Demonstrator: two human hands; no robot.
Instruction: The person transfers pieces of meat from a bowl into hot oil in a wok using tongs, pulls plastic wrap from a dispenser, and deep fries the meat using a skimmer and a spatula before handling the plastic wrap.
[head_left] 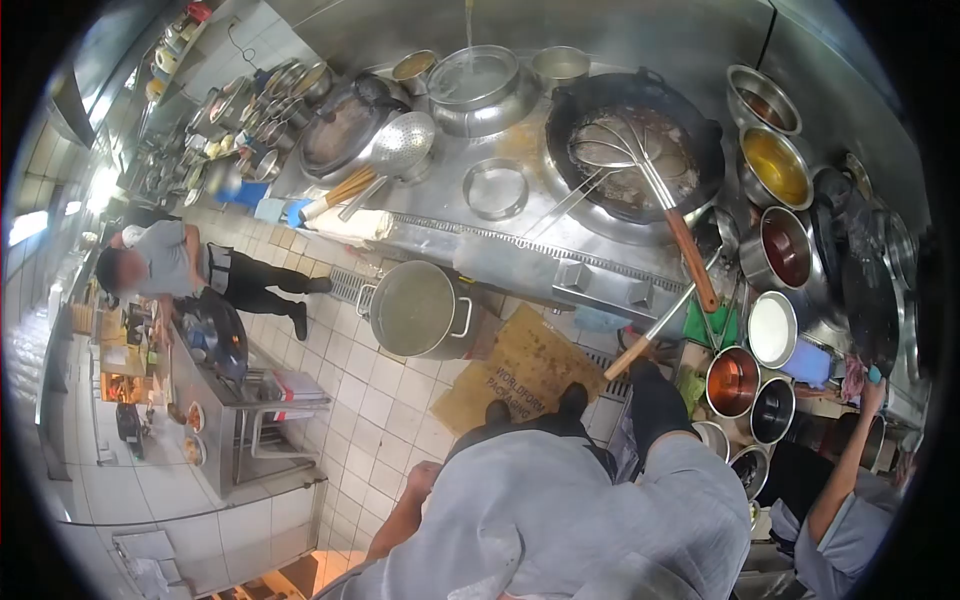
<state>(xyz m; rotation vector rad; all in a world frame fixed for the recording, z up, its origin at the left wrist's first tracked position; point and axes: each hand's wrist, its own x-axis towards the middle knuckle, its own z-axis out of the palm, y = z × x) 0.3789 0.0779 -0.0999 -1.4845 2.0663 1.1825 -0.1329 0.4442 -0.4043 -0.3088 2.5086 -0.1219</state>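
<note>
My right hand (642, 350) is closed round the wooden handle (625, 358) of a long ladle, whose metal bowl (712, 232) is at the right of the stove. My left hand (422, 480) hangs low beside my body, fingers curled, with nothing visible in it. A large black wok (636, 150) sits on the stove with dark, bubbling contents. A wire skimmer with a wooden handle (690, 255) lies across the wok's rim. Right of the wok are metal pots with yellow liquid (776, 170), dark red liquid (786, 248), white contents (773, 330) and orange-red liquid (732, 382).
A big two-handled pot (415, 310) stands left of flattened cardboard (520, 370) on the tiled floor. A perforated strainer (403, 142) rests near a second wok (345, 130). One person (170, 258) stands at the left counter; another person's arm (850, 460) reaches in at right.
</note>
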